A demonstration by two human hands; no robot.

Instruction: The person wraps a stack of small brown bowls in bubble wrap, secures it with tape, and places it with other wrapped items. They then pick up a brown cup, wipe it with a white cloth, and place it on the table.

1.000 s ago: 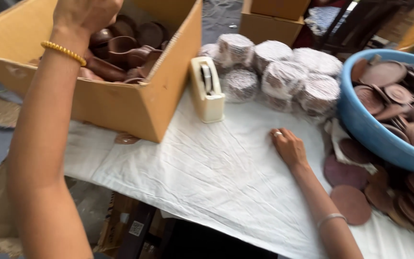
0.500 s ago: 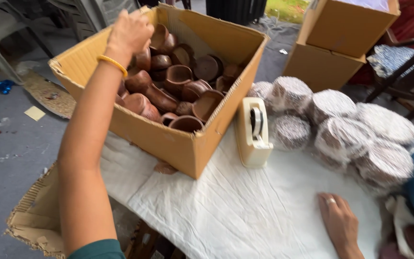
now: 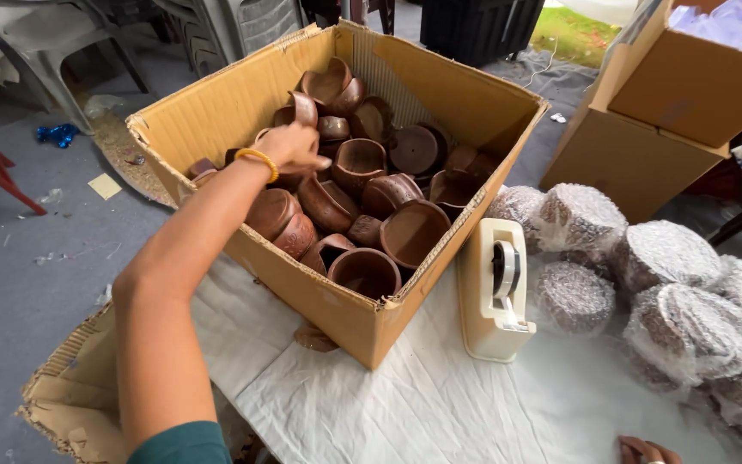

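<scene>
White-clothed table (image 3: 440, 404): cardboard box (image 3: 337, 301), tape dispenser (image 3: 495, 292)

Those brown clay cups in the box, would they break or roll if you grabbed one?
Probably breakable: the clay cups look like unglazed earthenware, piled loose in the cardboard box. Their round sides suggest one could roll if tipped. The left hand reaches among them; each looks small enough to lift easily.
</scene>
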